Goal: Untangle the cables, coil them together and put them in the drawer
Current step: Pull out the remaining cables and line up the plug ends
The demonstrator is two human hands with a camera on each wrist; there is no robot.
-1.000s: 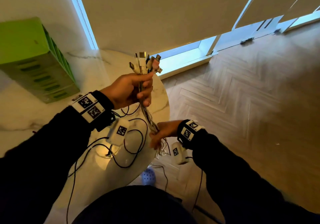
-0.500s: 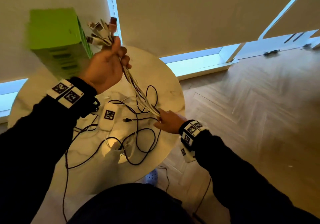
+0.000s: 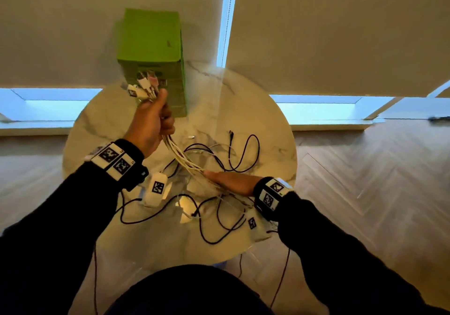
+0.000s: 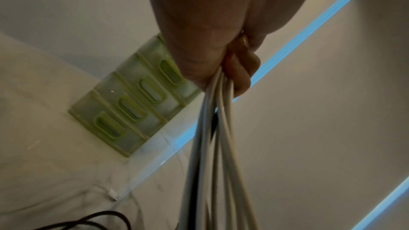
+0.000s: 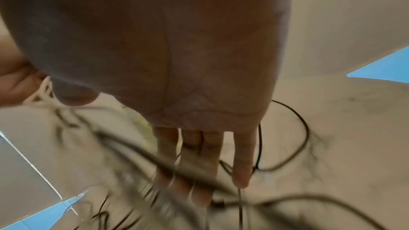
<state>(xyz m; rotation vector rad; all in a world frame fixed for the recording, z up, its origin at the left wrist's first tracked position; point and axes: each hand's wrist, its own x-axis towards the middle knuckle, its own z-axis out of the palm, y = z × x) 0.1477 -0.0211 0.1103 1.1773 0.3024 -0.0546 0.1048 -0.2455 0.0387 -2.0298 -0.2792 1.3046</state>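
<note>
Several pale cables (image 3: 187, 161) run as one bunch from the left hand (image 3: 152, 122), which is clenched tight around them just below their plugs (image 3: 143, 87), down to the right hand (image 3: 231, 183). Holding the plug ends level and high probably keeps them aligned, so the strands can be combed straight before coiling. The right hand lies flat with fingers (image 5: 241, 160) extended, cables passing between or under them; it looks like a loose guide, not a grip. Black cables (image 3: 243, 154) sprawl in loops on the round marble table (image 3: 275, 125), apart from the bunch. A green drawer unit (image 3: 151, 37) stands at the table's far edge, all drawers seemingly closed. Motion blur smears the right wrist view, so exactly which strands cross the fingers is unclear, and the bunch's lower end is lost under that hand.
</note>
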